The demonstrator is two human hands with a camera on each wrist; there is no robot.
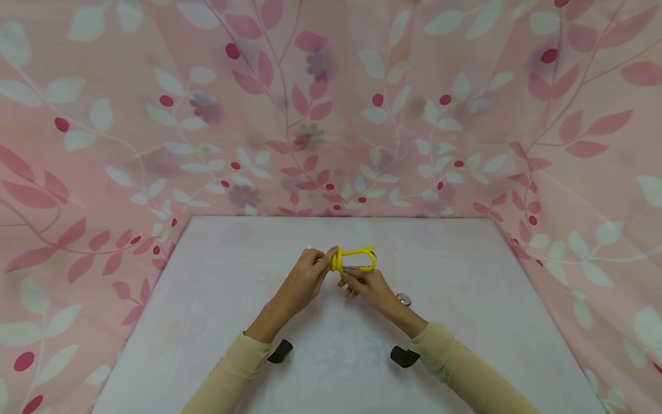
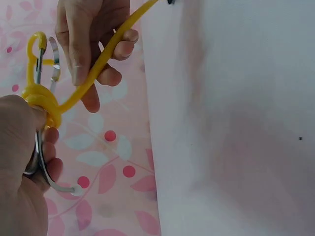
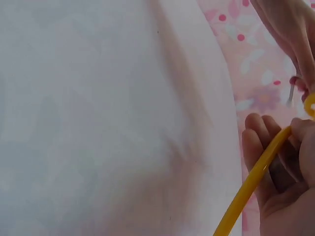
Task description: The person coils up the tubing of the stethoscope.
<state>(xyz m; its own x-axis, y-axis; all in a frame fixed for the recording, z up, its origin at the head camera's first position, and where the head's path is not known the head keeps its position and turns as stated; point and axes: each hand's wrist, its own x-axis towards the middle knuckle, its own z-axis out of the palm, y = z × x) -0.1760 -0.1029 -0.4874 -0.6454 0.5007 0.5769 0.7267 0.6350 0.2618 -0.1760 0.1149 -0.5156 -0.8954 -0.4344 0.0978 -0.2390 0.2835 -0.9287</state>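
Probably mid-wrap, the left hand pinches the coil mid-frame and the right hand its tail, which likely needs a snug pull.

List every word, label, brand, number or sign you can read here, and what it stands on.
None: no legible text on the yellow tube, white tabletop or pink cloth, which bears printed leaves.
Any mark on the small silvery piece is too small to read.
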